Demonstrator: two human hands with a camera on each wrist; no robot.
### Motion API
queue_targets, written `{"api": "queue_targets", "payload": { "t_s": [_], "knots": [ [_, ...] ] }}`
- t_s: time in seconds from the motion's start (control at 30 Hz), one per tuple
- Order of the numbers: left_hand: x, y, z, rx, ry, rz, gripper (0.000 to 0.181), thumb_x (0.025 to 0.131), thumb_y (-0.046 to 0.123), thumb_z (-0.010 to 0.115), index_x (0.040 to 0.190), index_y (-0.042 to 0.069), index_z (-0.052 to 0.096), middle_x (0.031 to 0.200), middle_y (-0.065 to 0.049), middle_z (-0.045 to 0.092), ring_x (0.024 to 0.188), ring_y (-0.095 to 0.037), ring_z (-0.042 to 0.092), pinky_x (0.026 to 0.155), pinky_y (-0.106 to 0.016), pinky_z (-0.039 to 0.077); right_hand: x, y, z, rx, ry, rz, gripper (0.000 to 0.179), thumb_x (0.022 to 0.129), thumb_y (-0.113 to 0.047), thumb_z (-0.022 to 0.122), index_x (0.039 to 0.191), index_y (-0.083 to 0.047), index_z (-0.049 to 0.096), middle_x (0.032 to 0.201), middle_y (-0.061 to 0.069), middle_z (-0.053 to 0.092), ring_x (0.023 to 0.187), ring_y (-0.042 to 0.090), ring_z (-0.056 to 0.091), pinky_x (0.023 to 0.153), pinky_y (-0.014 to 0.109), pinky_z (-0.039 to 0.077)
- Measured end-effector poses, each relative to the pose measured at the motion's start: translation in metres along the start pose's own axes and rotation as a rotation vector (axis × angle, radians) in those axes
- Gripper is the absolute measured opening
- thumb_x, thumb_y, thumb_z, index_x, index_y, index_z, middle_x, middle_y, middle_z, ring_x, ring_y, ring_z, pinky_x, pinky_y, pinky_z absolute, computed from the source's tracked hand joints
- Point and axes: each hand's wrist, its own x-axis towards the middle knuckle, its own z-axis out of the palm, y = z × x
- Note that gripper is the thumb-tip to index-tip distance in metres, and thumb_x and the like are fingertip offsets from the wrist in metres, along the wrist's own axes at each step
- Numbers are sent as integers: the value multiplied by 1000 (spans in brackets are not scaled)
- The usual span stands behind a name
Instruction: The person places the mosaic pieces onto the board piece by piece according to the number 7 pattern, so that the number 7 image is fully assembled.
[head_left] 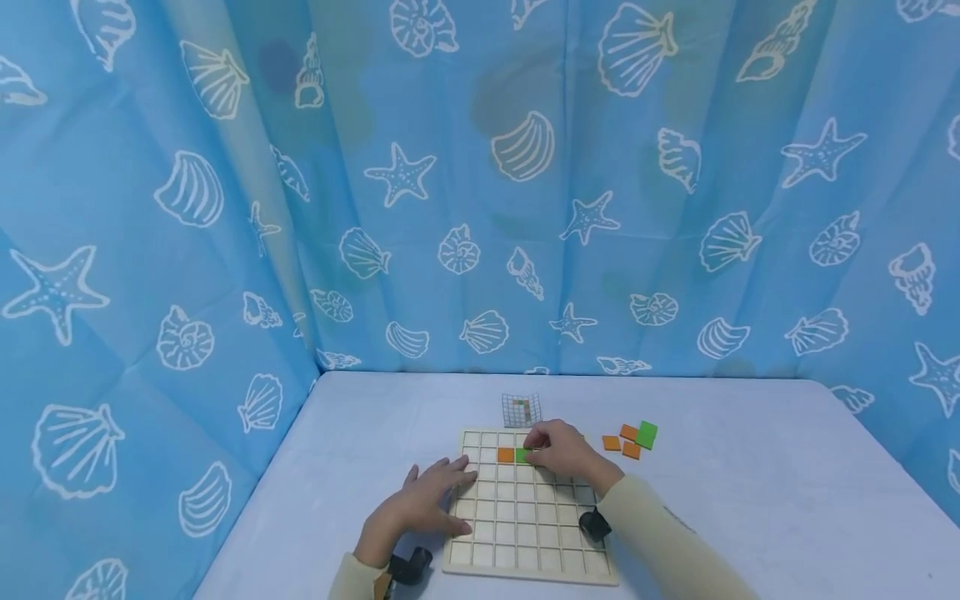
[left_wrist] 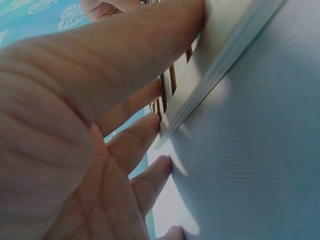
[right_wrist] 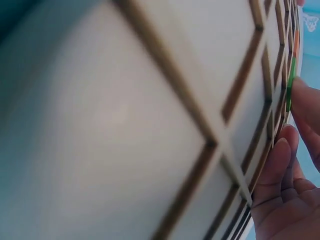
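A pale wooden grid board [head_left: 527,533] lies on the table. In its upper rows an orange tile [head_left: 506,455] sits beside a green tile [head_left: 521,455]. My right hand [head_left: 564,452] reaches over the board's upper right part, thumb and forefinger at that green tile. The right wrist view shows the green tile [right_wrist: 291,82] edge-on with a fingertip against it, the other fingers bent close to the grid. Along the board's left edge, my left hand [head_left: 426,500] rests with fingers spread; its thumb [left_wrist: 150,40] lies against the frame in the left wrist view.
Right of the board lie several loose tiles: orange ones [head_left: 611,443] and a larger-looking green one [head_left: 646,434]. A small gridded pattern card [head_left: 521,410] stands behind the board. Blue shell-print curtains [head_left: 480,208] hang around the white table [head_left: 750,500].
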Motion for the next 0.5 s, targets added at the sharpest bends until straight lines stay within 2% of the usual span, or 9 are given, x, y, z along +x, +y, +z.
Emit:
{"api": "queue_targets", "payload": {
  "t_s": [0.27, 0.5],
  "knots": [
    [-1, -4, -2, 18, 6, -9, 75, 76, 38, 84, 142, 19, 54, 160, -7, 37, 149, -38, 26, 117, -73, 8, 4, -3, 5, 14, 1, 34, 7, 85, -15, 77, 87, -15, 69, 86, -3, 64, 79, 14, 54, 72, 32, 49],
    [2, -1, 1, 14, 16, -4, 75, 76, 38, 84, 142, 20, 54, 160, -5, 37, 149, -37, 26, 118, -72, 8, 1, 1, -3, 4, -34, 0, 6, 87, -15, 75, 89, -13, 69, 86, -3, 64, 78, 13, 54, 70, 31, 49]
  ]
}}
